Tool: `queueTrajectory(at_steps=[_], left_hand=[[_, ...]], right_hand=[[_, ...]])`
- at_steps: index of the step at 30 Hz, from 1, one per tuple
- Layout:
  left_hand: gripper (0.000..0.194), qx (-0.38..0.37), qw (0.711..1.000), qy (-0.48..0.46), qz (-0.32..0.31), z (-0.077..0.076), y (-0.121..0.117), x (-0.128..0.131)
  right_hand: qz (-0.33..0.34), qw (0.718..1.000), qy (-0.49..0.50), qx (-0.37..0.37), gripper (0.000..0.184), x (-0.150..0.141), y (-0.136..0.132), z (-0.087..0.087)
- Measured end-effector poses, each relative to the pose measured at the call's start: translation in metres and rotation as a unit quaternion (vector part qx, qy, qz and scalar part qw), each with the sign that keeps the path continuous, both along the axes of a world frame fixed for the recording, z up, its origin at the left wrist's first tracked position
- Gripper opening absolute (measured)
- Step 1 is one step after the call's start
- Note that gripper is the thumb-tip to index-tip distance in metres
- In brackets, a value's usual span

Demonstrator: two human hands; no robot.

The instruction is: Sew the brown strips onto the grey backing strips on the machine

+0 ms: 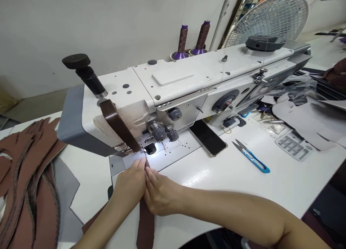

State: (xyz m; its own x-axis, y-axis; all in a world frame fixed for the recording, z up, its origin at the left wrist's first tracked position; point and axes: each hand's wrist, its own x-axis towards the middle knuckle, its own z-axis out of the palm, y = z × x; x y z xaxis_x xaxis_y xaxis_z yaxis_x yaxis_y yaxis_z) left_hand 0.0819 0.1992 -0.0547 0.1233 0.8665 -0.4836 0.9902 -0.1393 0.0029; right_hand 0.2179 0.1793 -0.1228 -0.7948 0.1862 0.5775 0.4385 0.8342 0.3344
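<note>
A white industrial sewing machine [189,87] stands across the white table [243,177]. A brown strap [119,126] runs down over its head to the needle area [143,151]. A brown leather strip [146,223] lies on the machine bed and hangs toward me. My left hand [131,186] and my right hand [159,195] sit side by side on this strip just in front of the needle. Both have their fingers pressed together on the strip's end, fingertips nearly touching the presser foot.
A stack of brown cut leather pieces [27,177] lies at the left. A dark phone [208,137], blue thread snips [252,157] and a grey calculator [294,145] rest to the right of the needle. Two thread cones [193,40] and a fan [270,16] stand behind.
</note>
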Motion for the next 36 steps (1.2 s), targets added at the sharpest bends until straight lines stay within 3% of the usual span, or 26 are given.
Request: queueTrajectory(at_steps=[11,20,26,31,36], left_hand=[[0.054,0.0,0.999,0.031,-0.01,0.001,-0.002,0.0],[0.048,0.014,0.999,0.033,-0.036,-0.001,0.0,-0.005],[0.049,0.007,0.998,0.037,-0.047,0.006,0.003,-0.005],[0.049,-0.014,0.999,0.029,-0.04,0.014,0.005,-0.004],[0.043,-0.017,1.0,-0.003,-0.026,0.012,0.004,-0.005]], right_hand=[[-0.023,0.999,-0.012,0.031,0.032,-0.005,-0.02,0.019],[-0.018,1.0,0.001,0.015,0.03,-0.004,-0.008,0.012],[-0.019,0.997,-0.069,0.001,0.03,-0.012,-0.011,0.019],[-0.059,0.993,-0.083,0.067,0.031,-0.02,-0.029,0.022],[-0.054,0.995,-0.056,0.069,0.027,-0.02,-0.024,0.019]])
